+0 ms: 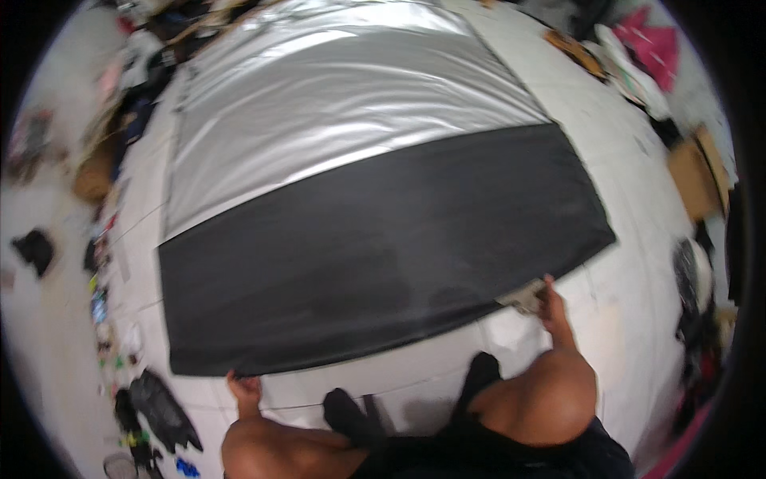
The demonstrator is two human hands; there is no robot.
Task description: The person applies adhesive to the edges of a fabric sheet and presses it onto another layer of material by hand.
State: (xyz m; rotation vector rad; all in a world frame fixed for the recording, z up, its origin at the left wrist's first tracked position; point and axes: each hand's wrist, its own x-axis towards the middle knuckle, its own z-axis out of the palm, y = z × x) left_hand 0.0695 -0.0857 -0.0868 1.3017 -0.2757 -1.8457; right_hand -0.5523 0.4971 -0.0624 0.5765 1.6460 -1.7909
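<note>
A large silver sheet (343, 88) lies spread on the floor, and its near part is folded over, showing a dark grey side (383, 247). At the near left corner, my left hand (245, 389) has its fingers closed on the sheet's edge. Further right along that edge, my right hand (552, 310) is closed on a small beige-grey piece (523, 298). This piece sticks out from under the dark edge; whether it belongs to the sheet I cannot tell. My feet in dark socks (345, 411) are just short of the edge, between my hands.
White tiled floor (598, 335) surrounds the sheet. Clutter lines both sides: a black plastic bag (163, 409) and a brown roll (97, 172) on the left, an open cardboard box (696, 177) and a pink bag (648, 49) on the right.
</note>
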